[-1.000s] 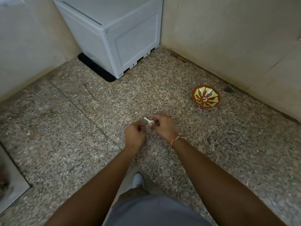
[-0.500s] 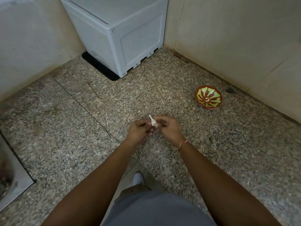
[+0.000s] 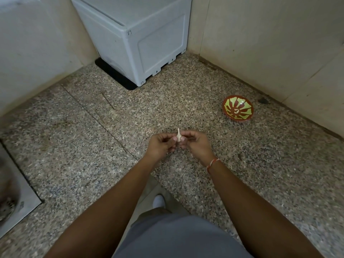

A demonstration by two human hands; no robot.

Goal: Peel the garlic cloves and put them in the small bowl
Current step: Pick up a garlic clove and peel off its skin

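Note:
A pale garlic clove (image 3: 178,135) with a thin pointed tip stands upright between my two hands, above the speckled granite counter. My left hand (image 3: 162,144) pinches it from the left with thumb and fingertips. From the right, my right hand (image 3: 195,144) pinches it as well, its fingers curled; a red-and-white thread circles that wrist. The small bowl (image 3: 237,110), red-brown with a green petal pattern, sits on the counter to the far right of my hands, with something small and pale inside it.
A grey-white plastic box (image 3: 137,38) on a black mat stands in the far corner against tiled walls. A steel sink (image 3: 11,194) with a drain is set in the counter at the left. A dark spot (image 3: 262,100) lies behind the bowl.
The clove has turned from lying sideways between the fingertips to standing tip up. Both hands have drawn closer together and slightly toward me.

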